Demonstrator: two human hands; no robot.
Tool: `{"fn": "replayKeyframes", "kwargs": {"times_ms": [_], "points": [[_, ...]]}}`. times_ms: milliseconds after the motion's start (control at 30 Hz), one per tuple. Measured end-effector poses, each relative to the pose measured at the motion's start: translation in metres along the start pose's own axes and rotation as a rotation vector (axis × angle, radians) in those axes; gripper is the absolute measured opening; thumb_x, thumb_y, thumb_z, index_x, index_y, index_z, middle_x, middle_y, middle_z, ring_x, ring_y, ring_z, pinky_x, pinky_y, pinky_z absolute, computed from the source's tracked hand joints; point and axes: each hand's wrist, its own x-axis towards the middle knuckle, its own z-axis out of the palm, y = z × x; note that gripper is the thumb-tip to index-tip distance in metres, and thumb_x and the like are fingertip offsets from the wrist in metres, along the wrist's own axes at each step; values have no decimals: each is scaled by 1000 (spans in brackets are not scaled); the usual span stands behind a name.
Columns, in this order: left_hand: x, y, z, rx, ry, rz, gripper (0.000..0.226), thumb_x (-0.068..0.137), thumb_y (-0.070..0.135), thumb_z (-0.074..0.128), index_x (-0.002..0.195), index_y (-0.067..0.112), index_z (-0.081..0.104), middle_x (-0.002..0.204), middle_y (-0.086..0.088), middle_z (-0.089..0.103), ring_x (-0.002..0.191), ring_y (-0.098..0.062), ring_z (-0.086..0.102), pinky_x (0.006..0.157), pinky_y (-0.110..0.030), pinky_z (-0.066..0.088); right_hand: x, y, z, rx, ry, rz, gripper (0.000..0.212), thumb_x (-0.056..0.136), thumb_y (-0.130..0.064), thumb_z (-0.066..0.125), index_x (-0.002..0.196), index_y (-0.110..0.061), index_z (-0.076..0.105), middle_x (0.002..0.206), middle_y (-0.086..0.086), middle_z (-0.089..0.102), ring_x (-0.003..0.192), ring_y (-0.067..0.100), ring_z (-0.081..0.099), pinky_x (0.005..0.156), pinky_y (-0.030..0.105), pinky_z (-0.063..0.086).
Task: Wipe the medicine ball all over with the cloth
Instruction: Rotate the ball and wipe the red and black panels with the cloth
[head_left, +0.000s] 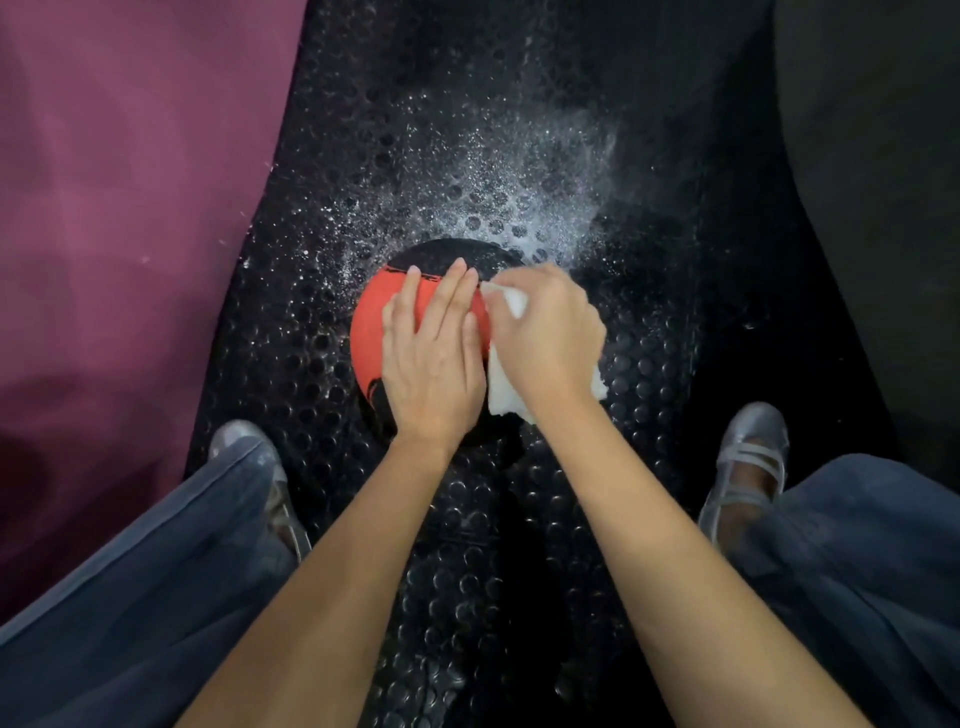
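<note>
Left hand: the left hand (434, 358) lies flat on top of the ball, fingers straight and close together, thumb out to the left, pressing down and gripping nothing.
Right hand: the right hand (548, 332) is curled over the ball's right side, its fingers bunched around a white cloth and holding it against the surface.
Cloth: the crumpled white cloth (501, 387) shows at the fingertips, between the two hands and under the right wrist; it touches the ball.
Ball: the round orange-red and black rubber medicine ball (387, 317) sits on the floor mat between the person's feet, its orange-red part facing up and left, its black part on the far side.
Mat: the black rubber floor mat with round holes (322, 364) carries the ball; white specks (524, 187) are spread over it beyond the ball, thickest to the upper right.
Legs and feet: dark blue trouser legs (156, 582) frame the lower corners, with grey strapped shoes (748, 462) on either side of the ball.
Left edge: a maroon surface (114, 218) borders the mat.
</note>
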Motion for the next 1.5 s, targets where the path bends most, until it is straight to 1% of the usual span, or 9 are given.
{"fn": "replayKeyframes", "kwargs": {"times_ms": [133, 267, 400, 567, 733, 900, 967, 1167, 1500], "points": [[1, -3, -2, -19, 30, 0, 46, 102, 26, 26, 138, 15, 53, 145, 4, 50, 141, -27, 34, 115, -42, 21, 3, 24, -6, 76, 45, 206, 22, 93, -36, 56, 107, -27, 70, 114, -4, 64, 98, 21, 61, 70, 25, 33], [-1, -6, -1, -23, 55, -37, 45, 103, 26, 27, 138, 15, 53, 145, 3, 49, 141, -27, 33, 116, -40, 19, -8, -1, 6, 45, 40, -16, 23, 95, -35, 52, 107, -26, 69, 107, -2, 62, 88, 19, 59, 66, 26, 29], [2, -10, -6, -56, 75, -61, 46, 102, 26, 26, 137, 14, 54, 145, 3, 50, 140, -27, 35, 116, -40, 20, -4, 18, 7, 98, 82, 154, 24, 94, -37, 53, 108, -26, 69, 110, -3, 63, 88, 18, 58, 68, 28, 33], [2, -12, -5, -62, 99, -103, 47, 102, 27, 25, 137, 15, 54, 144, 4, 50, 140, -26, 34, 115, -38, 19, -20, 0, 24, 57, 105, -65, 30, 94, -37, 52, 104, -17, 71, 112, -2, 63, 94, 19, 62, 70, 28, 41], [5, -12, -6, -77, 122, -118, 48, 101, 27, 25, 137, 15, 55, 144, 5, 51, 140, -25, 35, 116, -29, 12, -25, 7, 21, 137, 188, 24, 20, 93, -31, 57, 101, -22, 73, 113, 0, 65, 96, 21, 63, 69, 28, 46], [6, -18, -9, -130, 119, -163, 48, 102, 28, 24, 137, 16, 54, 144, 6, 50, 140, -25, 34, 114, -21, 6, -35, 12, 28, 162, 232, -22, 14, 88, -28, 65, 96, -22, 74, 96, -3, 67, 74, 18, 64, 59, 22, 35], [6, -17, -10, -137, 127, -164, 48, 102, 28, 25, 137, 16, 55, 144, 6, 50, 140, -25, 34, 115, -23, 7, -34, 18, 29, 222, 268, 99, 16, 88, -29, 65, 98, -21, 74, 99, -3, 67, 76, 20, 63, 62, 24, 35], [8, -24, -9, -149, 102, -181, 50, 102, 30, 21, 139, 17, 52, 145, 7, 49, 142, -24, 32, 117, -43, 23, -46, 4, 42, 172, 299, -81, 13, 86, -29, 66, 92, -23, 74, 87, -5, 65, 63, 15, 59, 50, 16, 31], [7, -29, -7, -162, 135, -167, 48, 102, 29, 23, 138, 16, 53, 145, 7, 50, 141, -24, 34, 116, -41, 24, -43, 15, 41, 242, 349, 58, 11, 85, -25, 69, 93, -20, 75, 87, -4, 65, 62, 12, 54, 54, 22, 35]]}}
